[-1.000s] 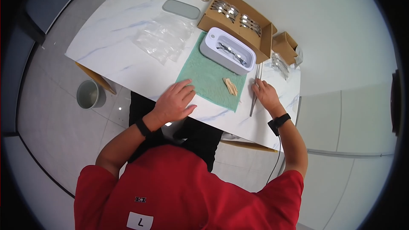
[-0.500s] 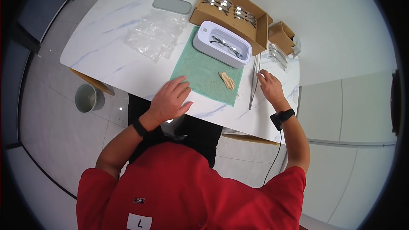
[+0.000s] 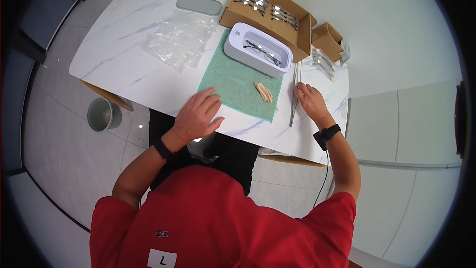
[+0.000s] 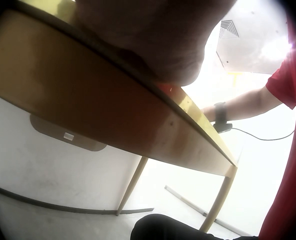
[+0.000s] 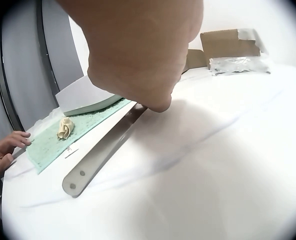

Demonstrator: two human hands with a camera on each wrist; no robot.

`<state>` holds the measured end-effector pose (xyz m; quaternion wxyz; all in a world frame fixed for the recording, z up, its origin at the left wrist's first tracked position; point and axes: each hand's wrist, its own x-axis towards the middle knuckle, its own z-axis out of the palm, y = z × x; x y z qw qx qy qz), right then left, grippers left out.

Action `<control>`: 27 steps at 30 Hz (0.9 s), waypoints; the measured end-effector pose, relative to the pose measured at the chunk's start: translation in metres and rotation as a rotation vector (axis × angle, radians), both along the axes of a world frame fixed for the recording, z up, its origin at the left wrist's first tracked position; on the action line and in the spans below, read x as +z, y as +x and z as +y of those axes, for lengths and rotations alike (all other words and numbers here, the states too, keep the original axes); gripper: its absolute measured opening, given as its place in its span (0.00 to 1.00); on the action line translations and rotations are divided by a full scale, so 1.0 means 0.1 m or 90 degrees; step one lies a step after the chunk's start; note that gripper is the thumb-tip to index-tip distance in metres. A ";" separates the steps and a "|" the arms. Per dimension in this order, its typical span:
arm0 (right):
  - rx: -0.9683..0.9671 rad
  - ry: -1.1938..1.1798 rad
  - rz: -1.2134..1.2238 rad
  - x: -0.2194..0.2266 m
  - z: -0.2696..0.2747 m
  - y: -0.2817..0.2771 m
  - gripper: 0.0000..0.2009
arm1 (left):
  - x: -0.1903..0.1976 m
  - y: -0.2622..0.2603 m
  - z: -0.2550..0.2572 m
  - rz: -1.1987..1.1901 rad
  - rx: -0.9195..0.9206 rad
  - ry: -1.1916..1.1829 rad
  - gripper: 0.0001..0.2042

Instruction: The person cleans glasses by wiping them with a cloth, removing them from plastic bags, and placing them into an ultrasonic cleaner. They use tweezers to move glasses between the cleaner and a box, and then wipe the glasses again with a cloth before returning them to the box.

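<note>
My left hand [image 3: 197, 116] rests at the table's front edge, fingers spread and their tips at the near left edge of a green towel [image 3: 235, 87]. My right hand [image 3: 311, 103] is at the long metal tweezers [image 3: 292, 111], which lie on the table right of the towel. Its bent fingertips reach the tweezers' middle; I cannot tell whether they pinch it. In the right wrist view the tweezers' riveted end [image 5: 78, 180] lies flat. On the towel stand a white ultrasonic cleaner [image 3: 253, 59], with a pair of glasses [image 3: 263, 52] inside, and a crumpled beige bundle [image 3: 264, 92].
A cardboard box [image 3: 302, 47] with several glasses [image 3: 284, 16] stands behind the cleaner. Farther right are a small carton [image 3: 327, 38] and bagged glasses [image 3: 323, 64]. Clear plastic bags [image 3: 178, 39] and a grey lid [image 3: 199, 4] lie left. A bin [image 3: 104, 114] stands on the floor.
My right hand lifted slightly right off the tweezers, then came back to them. The left hand stays in place. The whole head view has shifted a little.
</note>
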<state>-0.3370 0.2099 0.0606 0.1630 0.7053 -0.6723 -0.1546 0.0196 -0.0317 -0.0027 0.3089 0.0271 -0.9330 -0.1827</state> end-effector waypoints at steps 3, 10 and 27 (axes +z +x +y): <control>-0.020 0.016 -0.030 0.06 -0.03 0.05 0.16 | 0.00 0.00 0.00 0.000 0.000 0.001 0.18; 0.029 0.034 0.003 0.07 -0.09 0.14 0.11 | -0.02 -0.01 0.00 0.005 0.003 -0.018 0.18; 0.005 -0.083 -0.059 0.32 -0.04 0.18 0.17 | -0.02 0.00 0.00 -0.004 -0.001 0.004 0.17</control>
